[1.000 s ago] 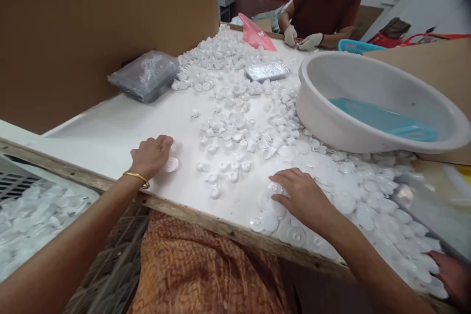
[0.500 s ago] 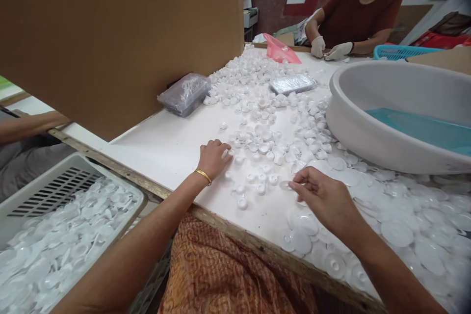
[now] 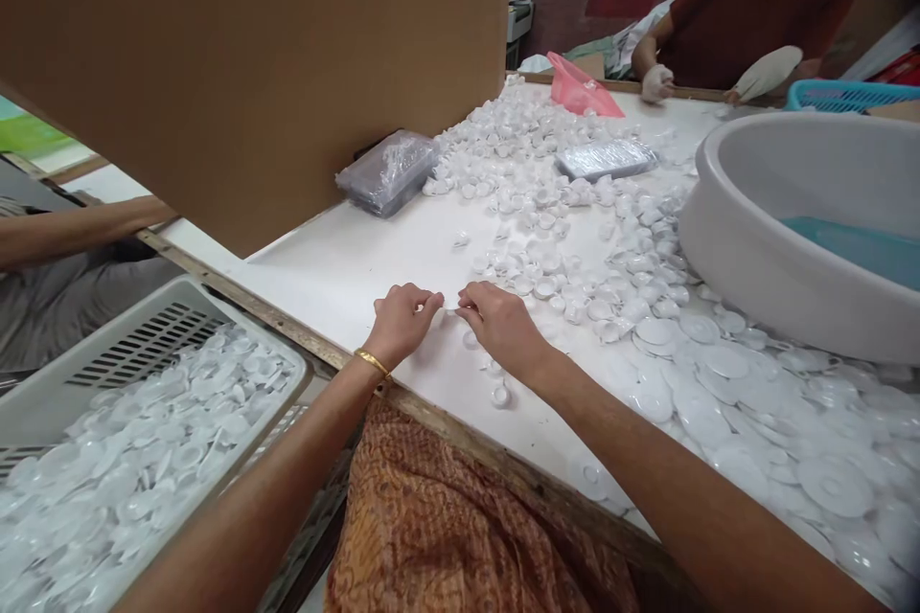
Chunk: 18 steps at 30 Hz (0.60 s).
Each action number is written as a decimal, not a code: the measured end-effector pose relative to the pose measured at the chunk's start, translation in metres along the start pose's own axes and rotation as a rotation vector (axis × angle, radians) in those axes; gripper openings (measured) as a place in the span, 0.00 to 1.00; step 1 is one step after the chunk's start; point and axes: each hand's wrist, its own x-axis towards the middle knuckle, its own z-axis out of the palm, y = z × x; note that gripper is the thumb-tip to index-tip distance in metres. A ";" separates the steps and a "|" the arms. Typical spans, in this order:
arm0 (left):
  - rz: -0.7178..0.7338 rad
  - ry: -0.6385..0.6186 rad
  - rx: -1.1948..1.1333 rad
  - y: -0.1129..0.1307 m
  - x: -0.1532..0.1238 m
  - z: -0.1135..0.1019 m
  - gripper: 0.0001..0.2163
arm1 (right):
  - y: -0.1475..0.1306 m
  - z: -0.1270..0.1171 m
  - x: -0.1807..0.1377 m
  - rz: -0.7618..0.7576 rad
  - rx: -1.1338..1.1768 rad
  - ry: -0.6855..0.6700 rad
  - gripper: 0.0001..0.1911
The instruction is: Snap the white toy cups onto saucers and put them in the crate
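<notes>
My left hand, with a gold bangle at the wrist, and my right hand are close together over the white table. Thumbs and fingertips of both are pinched on a small white plastic piece; the fingers cover most of it, so its shape is hard to make out. Just below lie a few loose small white caps. Beyond my right hand spreads a heap of similar caps. Flat translucent white discs cover the table to the right of my right forearm.
A large grey tub stands at right. At left are a tall cardboard box and a basket full of white pieces. Plastic-wrapped packs and a pink scoop-like container lie farther back. A gloved co-worker sits opposite.
My right hand has moved left with the disc it pinched, meeting my left hand, which has turned inward from the loose caps. The view has shifted; the co-worker's hands have moved apart.
</notes>
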 end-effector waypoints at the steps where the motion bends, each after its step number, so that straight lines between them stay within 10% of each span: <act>1: -0.016 -0.023 -0.009 0.001 0.002 -0.001 0.17 | 0.000 0.003 0.001 -0.018 -0.032 -0.018 0.02; 18: -0.115 -0.058 0.082 0.005 0.018 0.007 0.10 | 0.005 0.013 -0.007 -0.075 -0.398 -0.206 0.08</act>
